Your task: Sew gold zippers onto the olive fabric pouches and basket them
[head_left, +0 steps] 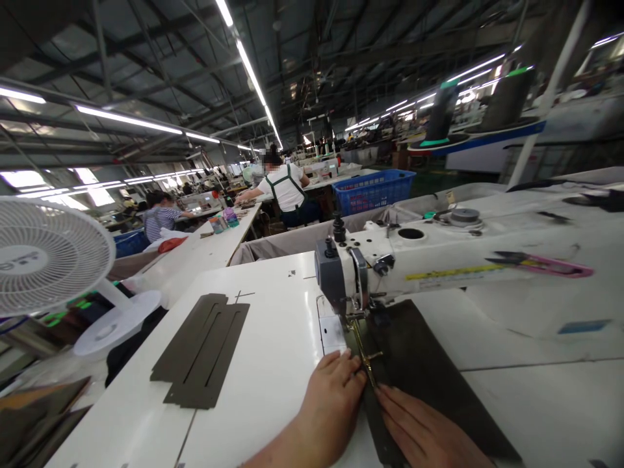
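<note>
A dark olive panel lies under the head of a white sewing machine. A zipper with gold teeth runs along a slot in it, with its front end close to my fingers. My left hand has its fingers bent and pressed together at the panel's left edge, just in front of the presser foot. On the panel, right of the zipper, my right hand lies flat with its fingers stretched out. The needle point is hidden by the machine head.
Several slotted olive panels lie on the white table at left. A white fan stands beyond them. Pink-handled thread snips rest on the machine arm. Behind are a blue basket and a co-worker in a white shirt.
</note>
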A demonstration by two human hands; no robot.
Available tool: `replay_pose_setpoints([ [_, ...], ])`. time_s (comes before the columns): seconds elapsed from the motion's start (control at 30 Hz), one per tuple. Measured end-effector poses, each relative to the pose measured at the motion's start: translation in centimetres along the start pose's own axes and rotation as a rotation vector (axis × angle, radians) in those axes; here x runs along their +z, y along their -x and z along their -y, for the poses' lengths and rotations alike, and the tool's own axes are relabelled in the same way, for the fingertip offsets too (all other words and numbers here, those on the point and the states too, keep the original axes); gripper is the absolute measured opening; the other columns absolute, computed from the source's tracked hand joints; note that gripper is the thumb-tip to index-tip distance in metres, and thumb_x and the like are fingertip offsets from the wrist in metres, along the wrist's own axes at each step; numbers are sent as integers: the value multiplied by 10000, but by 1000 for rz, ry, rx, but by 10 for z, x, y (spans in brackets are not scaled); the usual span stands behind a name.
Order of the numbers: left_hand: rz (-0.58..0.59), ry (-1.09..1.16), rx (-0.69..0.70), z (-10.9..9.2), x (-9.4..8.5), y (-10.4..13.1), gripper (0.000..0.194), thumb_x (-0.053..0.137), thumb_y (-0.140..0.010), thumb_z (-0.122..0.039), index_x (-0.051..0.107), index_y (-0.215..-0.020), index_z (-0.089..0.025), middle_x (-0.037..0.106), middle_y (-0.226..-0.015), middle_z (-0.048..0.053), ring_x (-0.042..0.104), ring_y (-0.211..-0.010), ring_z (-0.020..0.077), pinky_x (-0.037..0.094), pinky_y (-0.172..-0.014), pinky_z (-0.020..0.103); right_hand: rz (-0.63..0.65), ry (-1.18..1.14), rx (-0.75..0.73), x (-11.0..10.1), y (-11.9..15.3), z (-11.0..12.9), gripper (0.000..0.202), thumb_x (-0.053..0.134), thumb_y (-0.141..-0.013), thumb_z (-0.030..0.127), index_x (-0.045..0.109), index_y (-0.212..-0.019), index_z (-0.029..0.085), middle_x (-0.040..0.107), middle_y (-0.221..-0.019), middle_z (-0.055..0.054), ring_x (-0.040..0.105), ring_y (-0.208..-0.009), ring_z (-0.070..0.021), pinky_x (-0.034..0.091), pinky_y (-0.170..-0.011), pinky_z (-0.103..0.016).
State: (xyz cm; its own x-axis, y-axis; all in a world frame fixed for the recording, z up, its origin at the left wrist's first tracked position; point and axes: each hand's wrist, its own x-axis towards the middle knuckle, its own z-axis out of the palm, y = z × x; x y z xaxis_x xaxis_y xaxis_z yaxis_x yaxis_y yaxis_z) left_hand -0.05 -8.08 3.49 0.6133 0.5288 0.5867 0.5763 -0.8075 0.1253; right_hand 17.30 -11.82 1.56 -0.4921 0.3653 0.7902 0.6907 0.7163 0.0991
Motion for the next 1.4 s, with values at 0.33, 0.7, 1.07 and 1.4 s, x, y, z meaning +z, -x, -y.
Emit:
replay_pose_setpoints([
  [0.33,25,-27,6,9,4,-4,284,324,-955,-184,598,-980,-117,657,-1026,105,612,-993,243,518,-880,403,50,-11,-48,1,-6,-13,472,243,-874,18,695,-817,143,710,-885,-55,656,-844,-141,519,-783,-208],
  [0.7,50,-6,-1,27,10,-19,183,427,-914,-143,596,-969,-103,642,-979,119,613,-957,229,507,-900,387,107,12,-100,10,-14,-30,443,264,-855,36,698,-848,127,701,-933,-79,653,-885,-161,536,-774,-227],
  [1.07,55,10,-79,37,17,-25,98,503,-884,-159,592,-917,-136,609,-884,97,590,-868,209,542,-778,345,91,-210,89,23,-16,-43,302,367,-856,217,648,-951,158,689,-930,-79,640,-871,-163,519,-766,-228],
  [1.4,61,-93,-29,37,19,-22,143,471,-910,-175,587,-992,-152,591,-957,106,588,-898,202,528,-814,361,374,-67,636,63,-42,-78,213,494,-796,340,636,-750,188,675,-733,-60,646,-705,-214,496,-639,-301],
])
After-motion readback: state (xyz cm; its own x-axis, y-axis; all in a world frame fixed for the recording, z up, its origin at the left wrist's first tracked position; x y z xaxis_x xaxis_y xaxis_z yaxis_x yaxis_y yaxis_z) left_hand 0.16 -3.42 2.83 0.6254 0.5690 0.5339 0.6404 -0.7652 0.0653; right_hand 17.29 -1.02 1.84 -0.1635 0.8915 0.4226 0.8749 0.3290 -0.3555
